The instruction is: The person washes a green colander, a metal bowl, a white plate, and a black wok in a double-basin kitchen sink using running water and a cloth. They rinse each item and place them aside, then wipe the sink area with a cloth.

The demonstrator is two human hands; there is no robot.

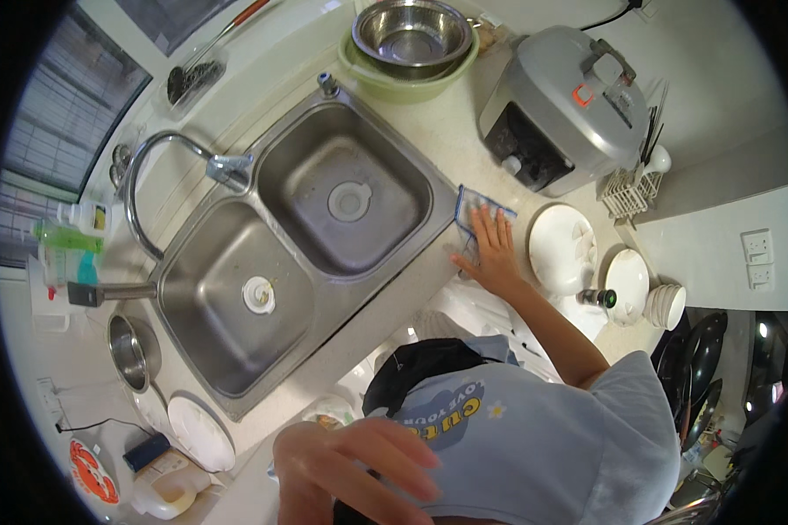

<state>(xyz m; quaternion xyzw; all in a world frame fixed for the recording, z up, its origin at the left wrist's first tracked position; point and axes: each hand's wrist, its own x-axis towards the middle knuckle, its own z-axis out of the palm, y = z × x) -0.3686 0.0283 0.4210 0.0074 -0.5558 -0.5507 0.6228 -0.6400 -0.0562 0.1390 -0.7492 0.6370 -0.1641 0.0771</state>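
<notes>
My right hand (497, 257) presses flat on a thin cloth with a blue border (478, 200), on the countertop beside the double sink's right-hand corner. Its fingers are spread, and part of the cloth is hidden beneath them. My left hand (361, 459) is raised close to the camera, blurred, with fingers loosely bent and apart; nothing shows in it. The stainless double sink (315, 282) lies before me, a drain fitting in each basin. A white plate (563, 249) stands just right of my right hand, next to a small dark-capped jar (596, 298).
A grey electric pressure cooker (565, 111) stands behind the cloth. Near the wall are a metal bowl in a green basin (410, 72). A curved tap (171, 141) rises over the sink. White plates (200, 433) and a metal pot (131, 351) sit left; stacked bowls (664, 307) sit right.
</notes>
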